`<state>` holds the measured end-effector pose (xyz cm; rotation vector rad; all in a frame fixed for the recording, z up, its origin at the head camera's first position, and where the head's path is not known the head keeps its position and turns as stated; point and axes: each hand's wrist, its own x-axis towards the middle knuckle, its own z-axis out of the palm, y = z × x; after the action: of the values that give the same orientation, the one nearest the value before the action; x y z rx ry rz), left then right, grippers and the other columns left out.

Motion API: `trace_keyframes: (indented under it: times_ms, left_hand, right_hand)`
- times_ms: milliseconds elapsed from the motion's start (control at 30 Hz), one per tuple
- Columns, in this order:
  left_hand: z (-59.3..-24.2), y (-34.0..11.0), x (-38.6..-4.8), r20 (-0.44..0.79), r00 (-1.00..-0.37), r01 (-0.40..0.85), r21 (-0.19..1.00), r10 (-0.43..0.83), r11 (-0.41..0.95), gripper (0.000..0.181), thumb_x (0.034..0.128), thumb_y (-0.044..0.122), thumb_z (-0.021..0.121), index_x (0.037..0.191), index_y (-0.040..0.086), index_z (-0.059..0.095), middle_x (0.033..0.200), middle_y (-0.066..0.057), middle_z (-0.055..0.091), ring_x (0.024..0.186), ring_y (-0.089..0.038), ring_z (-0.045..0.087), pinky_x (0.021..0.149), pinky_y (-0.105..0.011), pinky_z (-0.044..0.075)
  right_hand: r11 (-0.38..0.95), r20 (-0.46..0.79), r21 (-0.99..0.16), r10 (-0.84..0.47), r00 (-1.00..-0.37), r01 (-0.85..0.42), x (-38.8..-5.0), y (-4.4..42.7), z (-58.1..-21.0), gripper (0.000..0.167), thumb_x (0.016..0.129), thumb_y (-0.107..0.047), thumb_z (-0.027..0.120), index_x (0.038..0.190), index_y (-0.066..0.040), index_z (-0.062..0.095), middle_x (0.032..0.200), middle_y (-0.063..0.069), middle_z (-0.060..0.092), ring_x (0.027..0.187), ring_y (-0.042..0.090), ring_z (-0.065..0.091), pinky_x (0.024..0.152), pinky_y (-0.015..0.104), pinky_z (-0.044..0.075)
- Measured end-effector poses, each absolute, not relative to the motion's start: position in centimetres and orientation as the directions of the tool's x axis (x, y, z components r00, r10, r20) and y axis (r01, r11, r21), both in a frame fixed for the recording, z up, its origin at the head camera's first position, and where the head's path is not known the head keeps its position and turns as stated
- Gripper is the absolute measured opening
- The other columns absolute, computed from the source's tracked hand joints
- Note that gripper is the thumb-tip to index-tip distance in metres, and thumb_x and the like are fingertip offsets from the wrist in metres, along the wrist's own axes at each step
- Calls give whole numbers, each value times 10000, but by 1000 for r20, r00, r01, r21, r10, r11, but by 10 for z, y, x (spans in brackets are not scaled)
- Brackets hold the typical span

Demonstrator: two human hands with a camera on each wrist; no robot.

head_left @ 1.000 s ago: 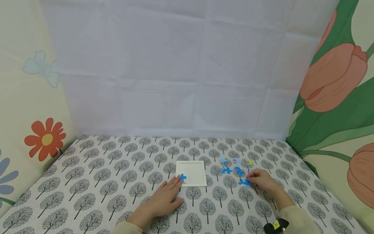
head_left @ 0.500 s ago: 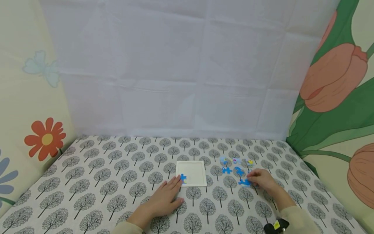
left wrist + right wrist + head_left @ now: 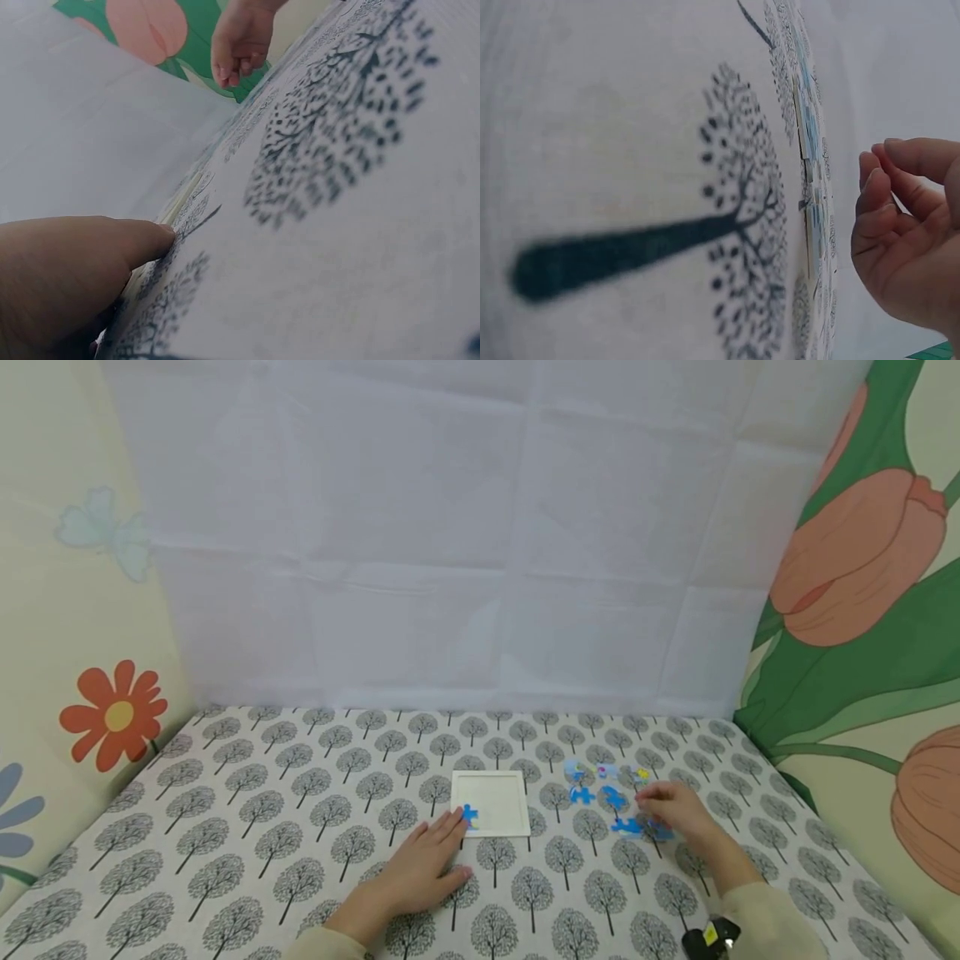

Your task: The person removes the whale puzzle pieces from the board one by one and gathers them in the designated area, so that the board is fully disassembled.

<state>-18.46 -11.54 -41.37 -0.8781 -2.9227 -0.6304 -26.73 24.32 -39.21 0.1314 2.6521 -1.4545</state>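
A white square puzzle frame [image 3: 506, 797] lies on the cloth, with one blue jigsaw piece [image 3: 469, 816] in its lower left corner. My left hand [image 3: 420, 868] lies flat, fingers extended, its fingertips at that corner; in the left wrist view its thumb [image 3: 146, 244] shows. My right hand [image 3: 678, 810] hovers over the loose pieces. Its fingers are curled, thumb and forefinger tips together, and no piece shows between them in the right wrist view. Below it lie a blue jigsaw piece [image 3: 628, 827] and another blue piece [image 3: 660, 832], partly hidden.
More loose jigsaw pieces lie right of the frame, among them a blue piece [image 3: 582, 796], another blue one [image 3: 613, 797] and a yellow-marked piece [image 3: 642, 774]. A tree-patterned cloth [image 3: 300, 814] covers the table. A white sheet [image 3: 465, 568] hangs behind.
My right hand has risen slightly from the loose pieces, uncovering the blue piece at the near right. The left hand and the frame stay in place.
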Motion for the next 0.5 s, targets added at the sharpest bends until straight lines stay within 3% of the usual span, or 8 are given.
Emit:
trace_keyframes:
  times_ms: [267, 500]
  left_hand:
    - [-414, -116, -185, 146, -849, 521, 395, 508, 757, 623, 853, 336, 502, 1293, -67, 324, 1355, -191, 261, 1235, -316, 228, 970, -507, 160]
    - [-415, -116, -185, 148, -854, 513, 403, 499, 758, 630, 843, 337, 516, 1296, -58, 326, 1360, -182, 257, 1237, -306, 227, 975, -498, 156]
  right_hand:
    - [489, -113, -865, 31, -993, 113, -269, 232, -383, 204, 812, -85, 571, 969, 45, 582, 781, 46, 564, 634, 171, 496, 553, 275, 417]
    - [441, -64, -896, -16, -998, 51, -269, 217, -379, 213, 814, -92, 581, 980, 42, 590, 787, 49, 588, 628, 164, 503, 503, 256, 412]
